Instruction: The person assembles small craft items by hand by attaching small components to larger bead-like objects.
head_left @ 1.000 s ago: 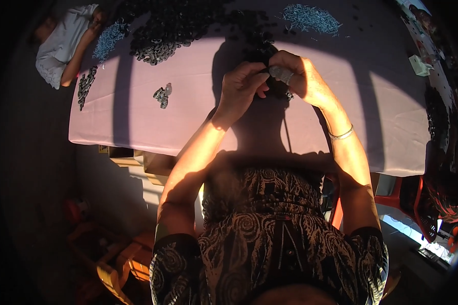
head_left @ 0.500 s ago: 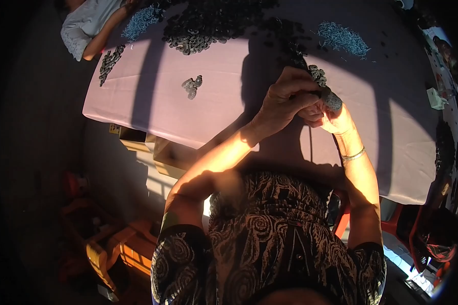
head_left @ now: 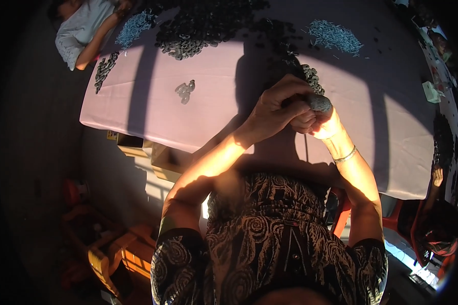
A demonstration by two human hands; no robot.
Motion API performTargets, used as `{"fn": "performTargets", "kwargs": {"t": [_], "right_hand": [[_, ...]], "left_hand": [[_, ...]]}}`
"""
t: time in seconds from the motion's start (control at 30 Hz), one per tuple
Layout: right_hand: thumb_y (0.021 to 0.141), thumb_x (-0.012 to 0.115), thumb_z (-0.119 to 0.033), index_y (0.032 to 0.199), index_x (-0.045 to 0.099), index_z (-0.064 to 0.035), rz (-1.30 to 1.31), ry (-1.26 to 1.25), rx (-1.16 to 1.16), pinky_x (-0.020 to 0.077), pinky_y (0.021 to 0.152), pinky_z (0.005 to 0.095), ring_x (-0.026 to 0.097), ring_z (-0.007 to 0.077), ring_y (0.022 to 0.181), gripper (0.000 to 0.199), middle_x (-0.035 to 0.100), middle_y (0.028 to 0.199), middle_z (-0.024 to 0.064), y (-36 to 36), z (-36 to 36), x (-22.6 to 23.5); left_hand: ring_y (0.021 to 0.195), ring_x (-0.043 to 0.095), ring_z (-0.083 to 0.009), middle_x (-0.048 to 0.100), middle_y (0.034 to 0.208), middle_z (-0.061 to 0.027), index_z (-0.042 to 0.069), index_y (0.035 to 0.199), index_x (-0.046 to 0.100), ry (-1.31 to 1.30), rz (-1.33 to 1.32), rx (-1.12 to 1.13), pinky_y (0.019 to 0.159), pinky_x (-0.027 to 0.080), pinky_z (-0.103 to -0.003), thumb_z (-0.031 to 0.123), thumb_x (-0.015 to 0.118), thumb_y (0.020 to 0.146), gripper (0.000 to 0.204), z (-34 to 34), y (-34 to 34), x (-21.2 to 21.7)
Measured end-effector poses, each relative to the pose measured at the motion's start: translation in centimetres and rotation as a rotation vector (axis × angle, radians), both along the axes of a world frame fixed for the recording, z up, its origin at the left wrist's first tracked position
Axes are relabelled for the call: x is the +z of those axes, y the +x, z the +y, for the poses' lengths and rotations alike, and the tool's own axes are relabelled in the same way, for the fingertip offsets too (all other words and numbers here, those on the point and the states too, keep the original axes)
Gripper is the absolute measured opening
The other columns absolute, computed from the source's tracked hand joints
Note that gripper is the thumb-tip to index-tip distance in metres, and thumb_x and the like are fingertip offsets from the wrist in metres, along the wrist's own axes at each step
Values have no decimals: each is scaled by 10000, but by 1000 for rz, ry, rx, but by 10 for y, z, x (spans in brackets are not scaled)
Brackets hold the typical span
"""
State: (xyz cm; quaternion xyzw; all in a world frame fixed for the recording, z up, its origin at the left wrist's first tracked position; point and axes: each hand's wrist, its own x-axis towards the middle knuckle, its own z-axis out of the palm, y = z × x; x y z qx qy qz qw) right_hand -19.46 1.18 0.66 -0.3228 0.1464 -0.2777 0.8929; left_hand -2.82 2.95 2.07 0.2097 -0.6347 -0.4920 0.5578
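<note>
The pink cloth [head_left: 213, 86] lies part sunlit, part in shadow. On it, the left hand [head_left: 275, 109] and right hand [head_left: 318, 122] meet, fingers curled; what they may pinch is hidden, so I cannot tell whether either grips anything. A grey cover [head_left: 320, 103] wraps one right digit. Just beyond, grey rings [head_left: 312, 77] show, partly blocked; farther, blue bits [head_left: 336, 36] and a dark heap [head_left: 193, 30], cut off above.
</note>
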Motion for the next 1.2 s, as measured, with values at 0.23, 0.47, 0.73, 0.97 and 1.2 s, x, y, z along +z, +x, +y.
{"fn": "performTargets", "kwargs": {"t": [0.23, 0.47, 0.73, 0.97, 1.2], "right_hand": [[934, 504, -494, 611, 381, -159, -9, 11, 151, 160, 362, 179, 243, 13, 412, 481, 292, 518, -83, 20, -7, -6], [900, 645, -242, 744, 562, -68, 451, -433, -120, 191, 394, 177, 278, -1, 464, 248, 351, 565, -81, 3, -4, 30], [892, 658, -192, 728, 552, -94, 596, -499, -773, 223, 407, 185, 322, 17, 471, 218, 437, 593, -64, -45, -36, 32], [856, 685, -181, 799, 625, -74, 941, -797, -548, 293, 461, 189, 372, 13, 550, 136, 486, 652, -76, -74, -34, 29], [777, 732, -105, 749, 603, -63, 1082, -784, -342, 411, 515, 250, 484, 69, 596, 138, 542, 653, -38, -65, -26, 32]], "left_hand": [[916, 544, -109, 542, 1025, -44, -3, 997, 624, 28, -161, 49, 799, 448, -231, -63, 582, 864, 151, -1, 25, -2], [709, 550, -117, 552, 782, -51, -36, 970, 644, 5, -682, 494, 700, 463, -236, -35, 666, 811, 161, 6, 71, 11], [722, 632, -262, 593, 804, -102, 33, 928, 668, -69, -981, 950, 681, 513, -347, 44, 702, 766, 166, 16, 133, -21], [686, 586, -169, 546, 835, -62, 37, 1016, 670, -90, -981, 1078, 631, 496, -300, 17, 719, 771, 251, 4, 143, -22], [648, 563, -120, 546, 760, -50, 3, 964, 649, -172, -798, 704, 609, 467, -236, -29, 704, 773, 201, -3, 79, -19]]}}
